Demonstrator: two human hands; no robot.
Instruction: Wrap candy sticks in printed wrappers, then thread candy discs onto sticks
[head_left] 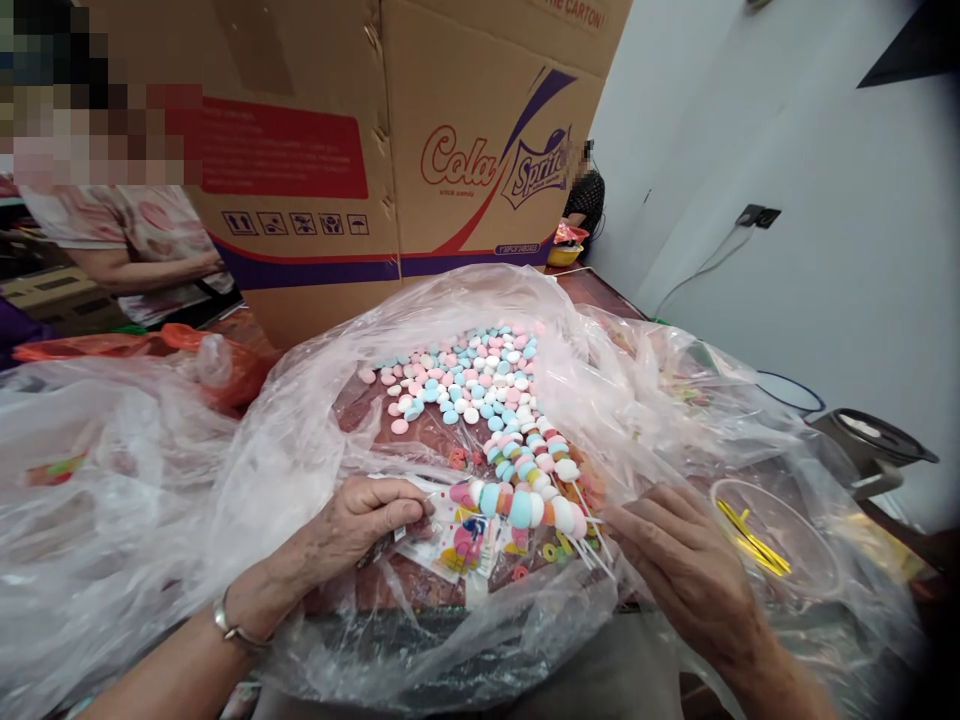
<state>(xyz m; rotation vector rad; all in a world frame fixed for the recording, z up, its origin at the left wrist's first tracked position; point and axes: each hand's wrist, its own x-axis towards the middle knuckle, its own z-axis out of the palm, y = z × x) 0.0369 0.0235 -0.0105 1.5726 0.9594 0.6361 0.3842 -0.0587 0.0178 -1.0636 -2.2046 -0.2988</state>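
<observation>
My left hand [367, 518] is closed, thumb against fingers, on the left edge of a small printed plastic pouch [461, 548]. In my right hand [679, 560], fingertips pinch the white stick of a candy skewer [531, 507] threaded with pink, blue and white marshmallow-like pieces. That skewer lies sideways over the pouch, its far tip near the pouch's left part; whether it is inside I cannot tell. Behind it, more candy skewers [525, 455] rest together with their sticks toward my right hand. Loose pink, blue and white candies [472, 380] are heaped farther back.
Crumpled clear plastic sheeting [292, 420] surrounds the candies. A large cardboard carton [315, 200] stands behind. To the right sits a clear bowl [821, 560] with yellow twist ties [754, 540], near a dark container [874, 440]. Other people are behind, left and right.
</observation>
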